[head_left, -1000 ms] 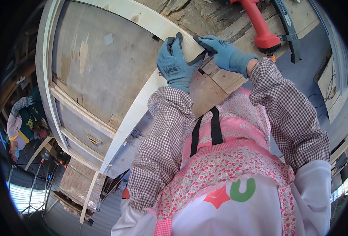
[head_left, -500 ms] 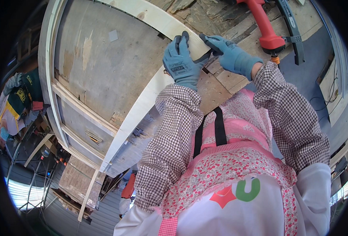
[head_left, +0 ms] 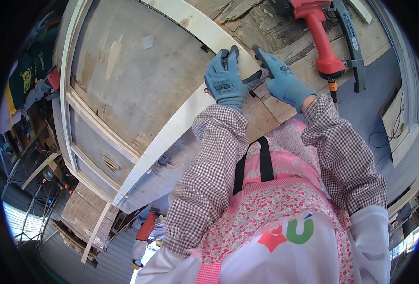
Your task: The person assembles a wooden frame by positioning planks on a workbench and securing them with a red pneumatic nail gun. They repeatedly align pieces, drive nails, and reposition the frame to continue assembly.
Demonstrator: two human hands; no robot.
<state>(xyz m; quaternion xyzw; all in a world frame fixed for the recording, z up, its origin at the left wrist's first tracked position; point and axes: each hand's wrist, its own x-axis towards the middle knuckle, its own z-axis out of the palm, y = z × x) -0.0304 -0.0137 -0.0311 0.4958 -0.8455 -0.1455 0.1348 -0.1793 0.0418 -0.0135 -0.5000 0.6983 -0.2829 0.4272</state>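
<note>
My left hand (head_left: 226, 83), in a blue glove with dark fingertips, lies over the corner of a pale wooden frame (head_left: 183, 116). Its fingers reach up onto a wide plank (head_left: 204, 26) and the thumb is spread toward the right. My right hand (head_left: 285, 80), gloved the same way, hovers just right of the plank's end. Its fingers are apart, with nothing between them. Whether the left fingertips press on the wood is hard to tell. A red nail gun (head_left: 319, 40) with a black magazine lies beyond my right hand.
Slim rails (head_left: 103, 125) cross the frame on a worn grey board (head_left: 148, 71). Splintered wood (head_left: 252, 28) covers the bench at the far side. Long strips (head_left: 408, 80) stand at the right, near a thin black cable (head_left: 391, 137). A wrapped stack (head_left: 86, 213) sits at lower left.
The right hand has drawn off the plank's end and its fingers have opened. My left hand stays at the corner, thumb now spread. The whole view has shifted slightly.
</note>
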